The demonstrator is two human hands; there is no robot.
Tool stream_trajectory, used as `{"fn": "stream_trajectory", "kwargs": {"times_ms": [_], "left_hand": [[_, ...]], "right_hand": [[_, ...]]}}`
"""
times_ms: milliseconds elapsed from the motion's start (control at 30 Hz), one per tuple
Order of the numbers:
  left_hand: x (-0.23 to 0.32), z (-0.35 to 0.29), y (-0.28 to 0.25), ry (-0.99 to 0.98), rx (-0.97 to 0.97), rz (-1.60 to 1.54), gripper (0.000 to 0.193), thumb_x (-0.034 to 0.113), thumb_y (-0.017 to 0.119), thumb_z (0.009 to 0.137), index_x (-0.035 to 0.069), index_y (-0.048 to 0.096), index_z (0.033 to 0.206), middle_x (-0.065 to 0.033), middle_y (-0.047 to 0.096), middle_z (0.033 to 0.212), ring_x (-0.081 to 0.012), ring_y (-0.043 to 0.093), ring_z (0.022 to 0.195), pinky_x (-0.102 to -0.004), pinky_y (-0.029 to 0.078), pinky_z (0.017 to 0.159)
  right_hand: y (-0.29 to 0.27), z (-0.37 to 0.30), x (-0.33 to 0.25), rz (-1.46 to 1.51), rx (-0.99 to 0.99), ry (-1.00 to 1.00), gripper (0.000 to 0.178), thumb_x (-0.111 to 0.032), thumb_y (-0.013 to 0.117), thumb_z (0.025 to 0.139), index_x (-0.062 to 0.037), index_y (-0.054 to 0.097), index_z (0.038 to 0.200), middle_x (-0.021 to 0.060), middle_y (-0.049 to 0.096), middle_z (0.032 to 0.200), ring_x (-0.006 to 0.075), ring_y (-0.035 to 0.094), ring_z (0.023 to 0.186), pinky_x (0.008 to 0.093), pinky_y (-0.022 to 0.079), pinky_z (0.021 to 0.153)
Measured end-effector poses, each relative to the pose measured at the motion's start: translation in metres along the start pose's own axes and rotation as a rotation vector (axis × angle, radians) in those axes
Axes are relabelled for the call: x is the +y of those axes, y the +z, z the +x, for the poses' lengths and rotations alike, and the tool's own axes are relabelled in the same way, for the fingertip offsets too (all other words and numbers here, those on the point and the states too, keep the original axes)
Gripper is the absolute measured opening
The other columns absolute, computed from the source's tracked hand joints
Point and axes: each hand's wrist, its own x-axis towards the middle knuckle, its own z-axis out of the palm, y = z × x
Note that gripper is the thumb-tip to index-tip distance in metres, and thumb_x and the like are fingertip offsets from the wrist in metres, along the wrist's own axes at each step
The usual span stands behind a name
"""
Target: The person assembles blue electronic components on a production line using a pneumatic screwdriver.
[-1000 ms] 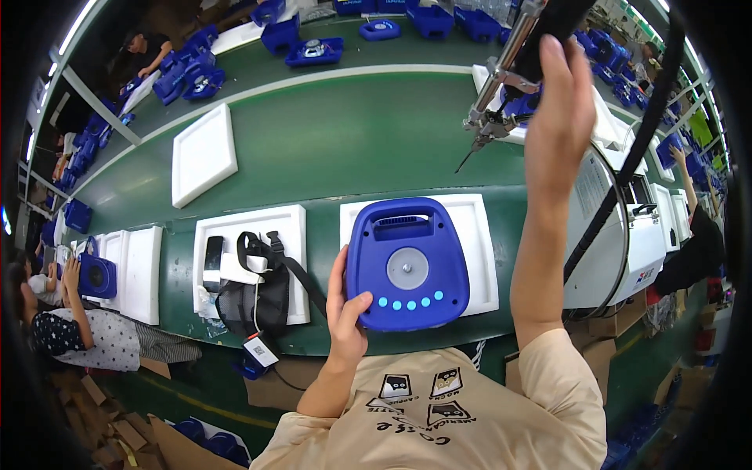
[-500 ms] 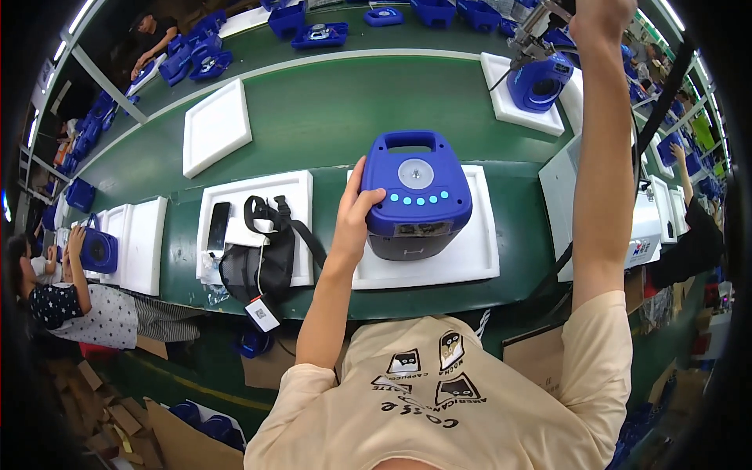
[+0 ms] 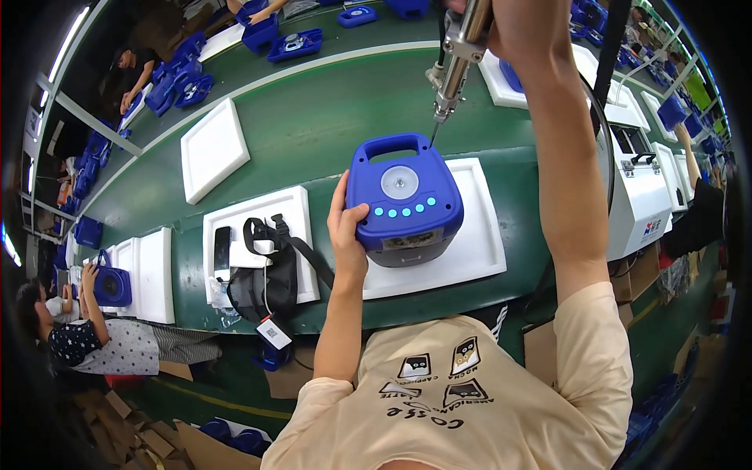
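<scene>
A blue box-shaped speaker (image 3: 427, 168) with a carry handle, a round clear dial and a row of light-blue buttons stands on a white foam tray (image 3: 482, 235). My left hand (image 3: 347, 227) grips its left side, thumb on the top edge near the buttons. Up at the top edge of the view, my right hand (image 3: 509, 31) is closed round a silver power screwdriver (image 3: 462, 66), its fingers partly cut off. The screwdriver's thin bit points down to the speaker's far right corner, at or just above the screw hole there; contact is hard to tell.
Left of the speaker, another foam tray (image 3: 305, 227) carries a black bag (image 3: 262, 290), a phone (image 3: 222, 249) and a cabled white device. A bare foam tray (image 3: 215, 149) lies farther back. A white machine (image 3: 638, 196) stands at right. Co-workers handle blue housings around the line.
My right hand has brought the screwdriver left and down from the far right to the speaker's corner. My left hand keeps its hold. The whole view has shifted slightly.
</scene>
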Motion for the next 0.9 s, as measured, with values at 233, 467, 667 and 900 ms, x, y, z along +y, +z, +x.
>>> {"fn": "stream_trajectory", "kwargs": {"times_ms": [233,467,667,900], "left_hand": [[-0.001,0.001,0.000,0.016,0.001,0.017,0.078,0.021,0.056,0.084,-0.011,0.041,0.153,-0.0192,0.054,0.146,-0.0237,0.052,0.132,-0.0308,0.033,0.116],[-0.003,0.002,-0.004,0.039,-0.009,0.017,0.077,0.020,0.056,0.085,-0.011,0.041,0.153,-0.0204,0.053,0.146,-0.0244,0.051,0.133,-0.0309,0.032,0.117],[0.001,-0.001,-0.001,0.053,-0.028,0.016,0.075,0.017,0.055,0.086,-0.011,0.040,0.154,-0.0191,0.056,0.143,-0.0226,0.054,0.128,-0.0298,0.035,0.114],[0.004,0.000,0.003,0.065,-0.014,0.074,0.074,0.015,0.055,0.086,-0.010,0.041,0.154,-0.0177,0.058,0.141,-0.0208,0.055,0.123,-0.0285,0.037,0.111]], "right_hand": [[-0.003,0.003,0.018,0.063,-0.048,0.061,0.029,-0.031,0.064,0.098,-0.0039,0.057,0.092,-0.0008,0.048,0.057,0.0088,0.048,0.043,0.0242,0.041,0.039],[0.002,0.001,0.024,0.056,-0.054,0.074,0.029,-0.032,0.064,0.098,-0.0044,0.057,0.091,-0.0014,0.048,0.057,0.0082,0.048,0.043,0.0242,0.041,0.039],[0.003,0.000,0.036,0.014,-0.056,0.108,0.030,-0.033,0.063,0.098,-0.0060,0.057,0.087,-0.0012,0.049,0.056,0.0086,0.048,0.042,0.0237,0.040,0.039],[0.001,-0.005,0.047,0.052,-0.107,0.220,0.032,-0.033,0.063,0.097,-0.0100,0.053,0.077,-0.0008,0.049,0.055,0.0096,0.048,0.042,0.0255,0.039,0.039]]}}
